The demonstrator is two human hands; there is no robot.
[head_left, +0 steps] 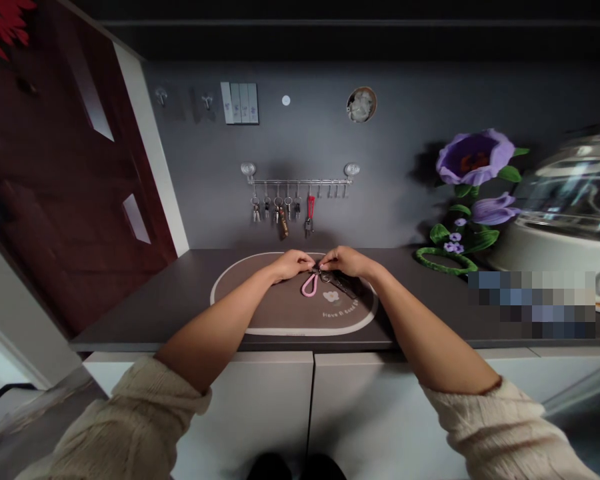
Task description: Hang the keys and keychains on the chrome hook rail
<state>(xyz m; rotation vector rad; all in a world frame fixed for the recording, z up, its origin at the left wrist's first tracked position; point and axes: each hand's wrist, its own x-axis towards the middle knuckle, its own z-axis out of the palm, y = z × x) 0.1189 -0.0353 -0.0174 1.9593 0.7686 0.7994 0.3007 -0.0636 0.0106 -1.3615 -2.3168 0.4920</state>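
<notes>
Both my hands meet over an oval brown mat [280, 313] on the dark counter. My left hand [291, 264] is closed, pinching the top of a keyring that carries a pink loop strap [309, 286]. My right hand [347, 261] is closed too, gripping the same keyring with dark keys [341, 283] that trail onto the mat below it. The fingertips of both hands almost touch at the ring. What exactly each finger pinches is too small to make out.
A wall rail with hooks [298, 181] holds several key bunches, one with a red tag [311, 208]. Purple artificial flowers [473, 193] stand at the right, next to a white appliance [565, 213]. A dark red door [65, 167] is at left. White cabinet doors [310, 413] lie below.
</notes>
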